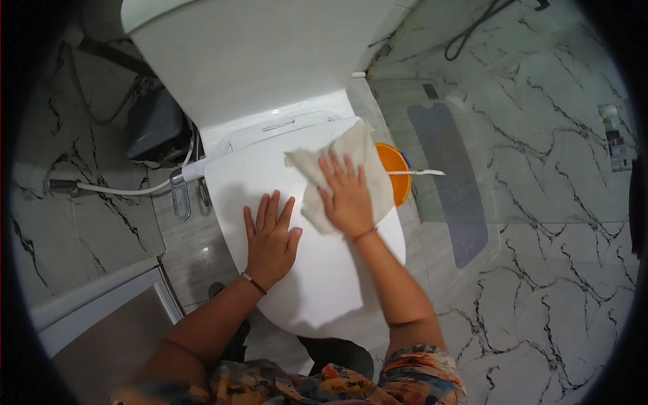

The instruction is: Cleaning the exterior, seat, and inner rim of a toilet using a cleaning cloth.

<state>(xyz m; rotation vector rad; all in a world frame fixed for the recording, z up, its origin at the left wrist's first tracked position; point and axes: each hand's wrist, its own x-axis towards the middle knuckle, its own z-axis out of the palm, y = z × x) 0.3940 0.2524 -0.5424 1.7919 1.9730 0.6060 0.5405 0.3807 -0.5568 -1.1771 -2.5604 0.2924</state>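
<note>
Below me is a white toilet with its lid (304, 277) down. My right hand (347, 202) lies flat with fingers spread on a beige cloth (314, 202), pressing it against the lid's right side. The cloth is creased, and one corner reaches up toward the lid's hinge end. On the left part of the lid rests my left hand (271, 243), palm down, its fingers stretched out and holding nothing. A dark band circles the left wrist.
The white cistern (250, 61) rises behind the lid. An orange bucket (398, 179) with a white handle stands at right, beside a glass panel with a grey strip (452, 189). At left are a white hose (128, 192) and a dark grey bin (156, 125). Marbled tiles surround everything.
</note>
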